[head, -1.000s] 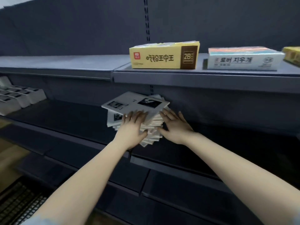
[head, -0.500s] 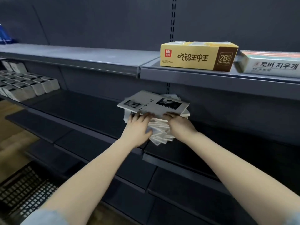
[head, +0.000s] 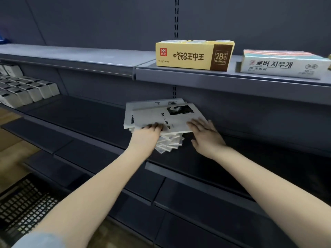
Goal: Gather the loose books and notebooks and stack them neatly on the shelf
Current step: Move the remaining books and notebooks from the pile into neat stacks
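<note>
- Light-blue sleeve at bottom left edge; both forearms bare, reaching forward.
- Black mesh basket low at left, in front of the shelving.
- Left hand at the near left edge of the stack of notebooks; fingers curled over the top cover, gripping it.
- Right hand flat, palm down, fingers straight; fingertips touching the near right corner of the top cover, nothing gripped.
- Stack resting on the dark middle shelf, close to the back panel. Uneven: lower notebooks fanned out toward the front, top two covers offset.
- Top cover grey-white, with a dark photo and lettering partly hidden by the left hand.
- Rows of small white boxes at far left of the same shelf, well apart from the stack.
- Upper shelf: yellow 2B eraser box above the stack; white box with Korean lettering near it on the right, not touching.
</note>
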{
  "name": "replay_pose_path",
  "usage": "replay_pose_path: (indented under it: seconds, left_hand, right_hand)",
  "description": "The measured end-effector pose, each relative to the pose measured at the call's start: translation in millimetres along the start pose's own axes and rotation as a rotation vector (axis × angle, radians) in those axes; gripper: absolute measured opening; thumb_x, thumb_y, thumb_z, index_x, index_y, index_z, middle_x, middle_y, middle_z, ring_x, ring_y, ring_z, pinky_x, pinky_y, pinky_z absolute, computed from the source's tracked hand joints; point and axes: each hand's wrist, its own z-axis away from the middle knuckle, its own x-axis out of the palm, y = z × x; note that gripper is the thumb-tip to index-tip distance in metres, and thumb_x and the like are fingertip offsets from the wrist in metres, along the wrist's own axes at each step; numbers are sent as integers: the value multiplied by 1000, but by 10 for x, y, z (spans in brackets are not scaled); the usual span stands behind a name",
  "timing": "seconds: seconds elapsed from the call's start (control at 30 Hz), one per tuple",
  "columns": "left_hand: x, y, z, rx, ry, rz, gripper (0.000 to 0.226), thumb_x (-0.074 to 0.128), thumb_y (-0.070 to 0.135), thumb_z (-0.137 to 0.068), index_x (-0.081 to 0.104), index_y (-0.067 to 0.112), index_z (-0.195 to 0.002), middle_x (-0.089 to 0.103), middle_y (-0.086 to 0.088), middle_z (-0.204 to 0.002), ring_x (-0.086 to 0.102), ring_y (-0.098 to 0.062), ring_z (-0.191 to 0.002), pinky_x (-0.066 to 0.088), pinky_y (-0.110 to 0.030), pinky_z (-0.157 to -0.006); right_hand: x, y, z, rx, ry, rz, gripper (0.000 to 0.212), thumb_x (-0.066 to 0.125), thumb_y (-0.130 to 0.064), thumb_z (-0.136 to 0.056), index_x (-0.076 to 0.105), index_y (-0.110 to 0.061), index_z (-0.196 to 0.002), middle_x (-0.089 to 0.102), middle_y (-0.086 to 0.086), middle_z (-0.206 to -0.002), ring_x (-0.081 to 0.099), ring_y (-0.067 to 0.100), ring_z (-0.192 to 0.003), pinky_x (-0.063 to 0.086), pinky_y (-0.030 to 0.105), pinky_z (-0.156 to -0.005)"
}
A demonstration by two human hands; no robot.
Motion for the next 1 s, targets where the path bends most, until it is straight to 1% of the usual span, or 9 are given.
replay_pose_path:
  seconds: [0.17, 0.27, 0.33, 0.4, 0.47, 0.6, 0.73, 0.87, 1.0]
  left_hand:
    - [-128, 297, 117, 131, 146, 33, 18, 72, 35, -67, 70, 19, -76, 66, 5, -61, 62, -19, -47, 33, -17, -36]
    - [-247, 283, 282, 96, 167, 177, 33, 43, 36, -77, 73, 24, -86, 71, 11, -77, 67, -11, -63, 40, -17, -42]
    - [-204, 175, 381, 174, 167, 226, 36, 53, 29, -75, 70, 20, -105, 71, 8, -102, 68, -12, -90, 52, -22, -67]
    - [-131, 55, 439, 229, 56, 251, 55, 65, 14, -71, 58, 13, -126, 61, -3, -128, 56, -20, -118, 45, -36, -97]
    - [-80, -2, 446, 211, -20, 181, 69, 68, 4, -67, 50, 11, -133, 52, -8, -137, 48, -27, -127, 39, -42, -102]
    - [-10, 95, 354, 188, -21, 39, 72, 66, -10, -51, 55, 2, -121, 61, -17, -120, 61, -31, -109, 55, -36, -79]
    - [49, 366, 249, 232, 94, -29, 42, 40, 0, -72, 69, 0, -102, 70, -19, -96, 70, -29, -83, 55, -29, -51]
    - [86, 532, 140, 253, 103, -56, 44, 34, 5, -74, 69, 3, -100, 70, -18, -90, 69, -28, -74, 52, -29, -45]
    - [-33, 770, 46, 306, 140, -63, 44, 40, 9, -68, 73, 8, -96, 72, -11, -84, 68, -24, -67, 48, -24, -48]
  right_hand:
    - [44, -429, 25, -84, 65, -100, 57, 37, -9, -96, 23, -28, -148, 17, -4, -157, 10, 28, -145, 16, 37, -115]
    - [72, -423, 29, -143, 109, -103, 57, 38, -4, -95, 29, -25, -147, 22, -1, -156, 15, 29, -144, 13, 35, -116]
    - [90, -302, 5, -217, 128, -174, 61, 40, 4, -90, 36, -23, -144, 28, 0, -154, 19, 26, -143, 6, 30, -116]
    - [95, -154, 11, -282, 144, -277, 65, 43, 14, -84, 45, -21, -139, 38, 0, -149, 26, 24, -141, 3, 28, -115]
    - [104, -12, 45, -338, 154, -341, 68, 45, 19, -80, 52, -22, -134, 44, -2, -144, 31, 20, -139, 6, 35, -118]
    - [114, 96, 204, -296, 31, -205, 70, 44, 4, -86, 31, -33, -145, 23, -11, -155, 13, 8, -144, -6, 33, -116]
    - [133, 21, 407, -300, 38, -127, 66, 56, -28, -89, 27, -26, -148, 20, -3, -156, 12, 15, -145, 3, 31, -117]
    - [81, 126, 606, -298, 126, -301, 55, 58, -13, -84, 49, -23, -137, 42, 1, -146, 32, 19, -139, 34, 37, -111]
    - [71, 380, 755, -355, 350, -164, 56, 58, 13, -70, 67, -15, -118, 63, 9, -124, 57, 29, -118, 49, 47, -95]
